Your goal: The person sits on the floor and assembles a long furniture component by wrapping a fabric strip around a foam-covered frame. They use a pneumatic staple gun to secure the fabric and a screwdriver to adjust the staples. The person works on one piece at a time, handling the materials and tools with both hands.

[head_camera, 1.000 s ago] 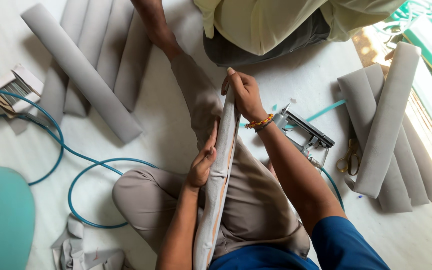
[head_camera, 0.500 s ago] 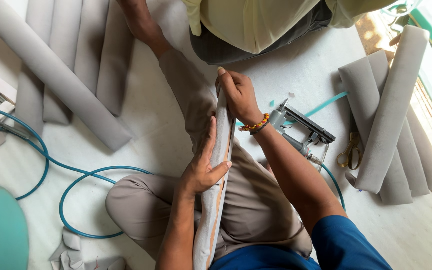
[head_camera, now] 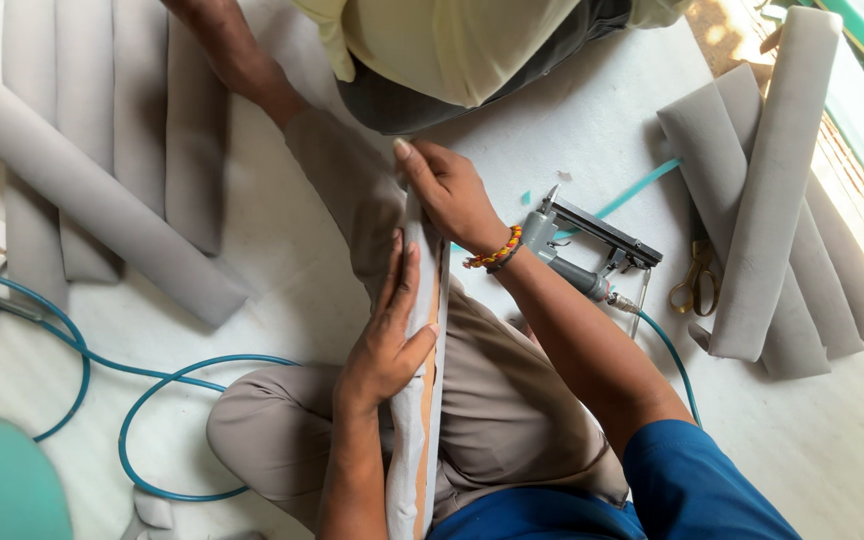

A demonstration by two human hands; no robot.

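Two piles of finished grey-covered strips lie on the white floor (head_camera: 282, 270): one pile (head_camera: 102, 150) at upper left, the other (head_camera: 782, 200) at right, their fabric already wrapped round. By that showing, a good part of the work looks done, while the strip (head_camera: 420, 400) now in hand is only partly covered: bare wood shows along its right edge and grey fabric lies loose along its left.

That strip rests on the person's lap, its long axis running from the lower edge of the view up and away from the body, the far end pointing toward a second person seated at top.

Left hand (head_camera: 384, 345) lies flat, fingers spread, pressing fabric against the strip at its middle. Right hand (head_camera: 449, 190) is closed round the far end, gripping it.

Just right of the wrist lies a grey pneumatic stapler (head_camera: 592, 245) on its teal hose (head_camera: 152, 410), untouched, with scissors (head_camera: 694, 275) beyond.
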